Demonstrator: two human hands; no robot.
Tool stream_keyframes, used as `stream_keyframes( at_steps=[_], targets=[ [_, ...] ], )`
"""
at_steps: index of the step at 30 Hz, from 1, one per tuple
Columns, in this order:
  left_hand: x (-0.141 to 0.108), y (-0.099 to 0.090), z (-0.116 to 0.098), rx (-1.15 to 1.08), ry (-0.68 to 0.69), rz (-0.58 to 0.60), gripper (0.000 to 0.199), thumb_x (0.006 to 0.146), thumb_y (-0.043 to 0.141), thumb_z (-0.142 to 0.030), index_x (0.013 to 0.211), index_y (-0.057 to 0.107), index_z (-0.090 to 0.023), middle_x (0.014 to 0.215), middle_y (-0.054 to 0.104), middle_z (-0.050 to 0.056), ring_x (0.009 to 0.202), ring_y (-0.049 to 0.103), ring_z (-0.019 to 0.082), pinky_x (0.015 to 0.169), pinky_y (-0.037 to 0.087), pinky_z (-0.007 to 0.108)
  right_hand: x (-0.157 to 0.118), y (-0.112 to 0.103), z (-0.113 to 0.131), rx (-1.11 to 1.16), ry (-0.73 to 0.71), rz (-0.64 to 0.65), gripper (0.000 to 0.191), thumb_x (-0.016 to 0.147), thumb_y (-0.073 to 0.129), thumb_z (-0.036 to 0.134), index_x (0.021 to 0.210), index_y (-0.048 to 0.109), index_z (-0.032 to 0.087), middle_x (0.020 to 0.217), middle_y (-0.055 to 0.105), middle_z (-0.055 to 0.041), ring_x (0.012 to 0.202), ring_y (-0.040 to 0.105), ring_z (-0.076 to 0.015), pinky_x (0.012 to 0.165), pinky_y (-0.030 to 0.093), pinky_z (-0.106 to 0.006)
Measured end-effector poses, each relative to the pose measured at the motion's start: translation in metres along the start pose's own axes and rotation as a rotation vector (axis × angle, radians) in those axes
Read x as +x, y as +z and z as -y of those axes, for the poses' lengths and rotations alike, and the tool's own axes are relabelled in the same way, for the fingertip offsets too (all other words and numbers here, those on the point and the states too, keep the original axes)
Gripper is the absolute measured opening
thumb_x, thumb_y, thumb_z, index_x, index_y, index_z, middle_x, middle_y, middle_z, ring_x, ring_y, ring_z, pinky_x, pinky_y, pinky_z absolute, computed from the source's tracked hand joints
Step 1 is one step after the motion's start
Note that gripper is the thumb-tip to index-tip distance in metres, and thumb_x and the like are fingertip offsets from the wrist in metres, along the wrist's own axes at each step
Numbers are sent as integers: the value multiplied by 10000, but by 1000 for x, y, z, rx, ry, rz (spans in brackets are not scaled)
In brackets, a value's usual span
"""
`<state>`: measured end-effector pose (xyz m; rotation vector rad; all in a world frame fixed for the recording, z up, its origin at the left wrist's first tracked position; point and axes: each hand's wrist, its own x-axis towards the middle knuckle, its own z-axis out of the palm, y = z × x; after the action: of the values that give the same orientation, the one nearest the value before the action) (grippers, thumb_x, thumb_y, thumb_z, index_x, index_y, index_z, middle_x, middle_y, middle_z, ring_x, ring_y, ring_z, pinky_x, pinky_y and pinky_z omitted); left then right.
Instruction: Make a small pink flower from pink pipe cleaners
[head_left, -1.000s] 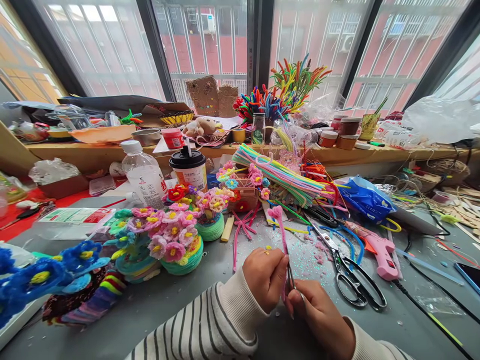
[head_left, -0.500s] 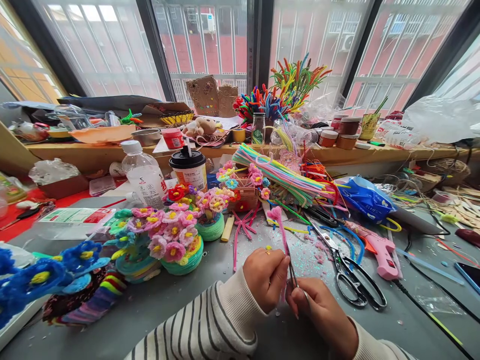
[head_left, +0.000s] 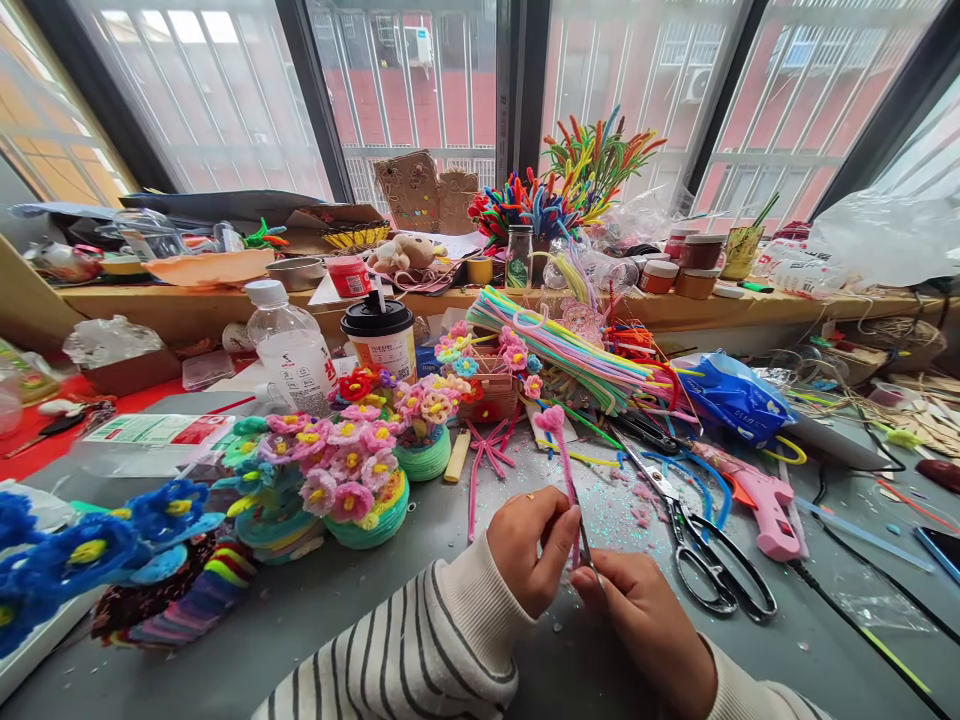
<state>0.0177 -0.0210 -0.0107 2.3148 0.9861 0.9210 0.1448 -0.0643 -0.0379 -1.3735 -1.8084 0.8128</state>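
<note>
My left hand [head_left: 531, 548] is closed in a pinch on a pink pipe cleaner [head_left: 568, 468], which stands upright out of the fingers. Its top end is a small fluffy pink bunch [head_left: 550, 420]. Close beside it on the right, my right hand [head_left: 643, 612] is closed around a slim pointed metal tool [head_left: 589, 562]. The tool's tip lies against or just beside the pink stem; whether it is tweezers or small scissors I cannot tell. More bent pink pipe cleaners [head_left: 489, 458] lie beyond my left hand.
Large black-handled scissors [head_left: 701, 560] and a pink glue gun [head_left: 766, 505] lie to the right. Pots of pipe-cleaner flowers [head_left: 360, 460] stand left, with a bottle [head_left: 289, 340] and lidded cup [head_left: 379, 335] behind. A pipe-cleaner bundle [head_left: 562, 350] lies farther back.
The metal tool has turned and dropped lower beside the pink stem, with less of its two arms showing. My right hand has shifted slightly; my left hand keeps its pinch.
</note>
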Motion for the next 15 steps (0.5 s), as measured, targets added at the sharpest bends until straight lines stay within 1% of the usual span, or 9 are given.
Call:
stream_keyframes(
  at_steps=[3, 6, 9, 12, 15],
  targets=[
    [0, 0, 1, -7, 3, -18, 211, 797, 269, -235, 613, 359, -183, 523, 406, -17, 503, 390, 109, 520, 319, 243, 0, 1, -2, -12, -12, -20, 498, 739, 284, 563, 428, 302, 176, 405, 294, 49, 393, 300, -75, 410, 234, -207],
    [0, 0, 2, -29, -16, -9, 217, 801, 258, -235, 612, 353, -184, 515, 396, -19, 493, 385, 109, 518, 317, 244, -1, 2, -3, 26, 6, -4, 499, 741, 295, 555, 420, 307, 174, 401, 301, 49, 391, 298, -72, 413, 239, -204],
    [0, -1, 1, -42, -29, 4, 227, 805, 243, -239, 613, 351, -183, 521, 396, -16, 497, 389, 112, 522, 318, 247, -1, 2, -3, 114, 32, 39, 521, 720, 255, 605, 437, 324, 173, 422, 309, 43, 410, 303, -78, 412, 240, -203],
    [-1, -1, 1, -37, -19, 1, 232, 804, 240, -237, 611, 357, -182, 524, 409, -10, 501, 393, 115, 525, 317, 249, 0, 2, -1, 216, 7, 86, 561, 692, 189, 657, 503, 385, 167, 475, 346, 27, 450, 323, -92, 420, 250, -203],
    [-2, 1, 1, -22, 6, 3, 235, 799, 249, -242, 611, 375, -180, 536, 433, 0, 517, 400, 120, 526, 315, 248, 0, 0, 2, 262, -25, 133, 584, 670, 174, 683, 550, 410, 162, 506, 348, 24, 461, 303, -93, 419, 241, -204]
  ],
)
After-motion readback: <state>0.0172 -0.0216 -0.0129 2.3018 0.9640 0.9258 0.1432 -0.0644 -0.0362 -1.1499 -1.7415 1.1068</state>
